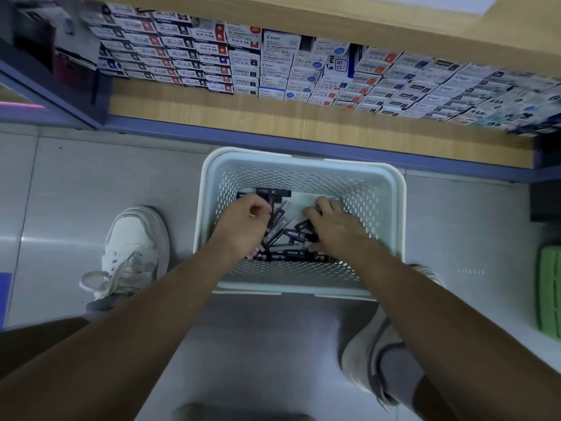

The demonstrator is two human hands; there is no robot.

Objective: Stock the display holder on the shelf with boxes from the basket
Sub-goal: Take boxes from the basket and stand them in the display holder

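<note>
Many slim dark boxes are heaped at mixed angles in one basket; left hand and right hand are pressed among them, grip unclear.

Both hands among boxes in basket.

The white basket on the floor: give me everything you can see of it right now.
The white basket looks like plastic, rectangular with rounded corners, a broad solid rim and perforated walls. It sits upright on the grey tiled floor, close to the base of the wooden shelf. Inside lies a loose jumble of small dark boxes. The left hand and right hand both reach into it among the boxes.
</note>
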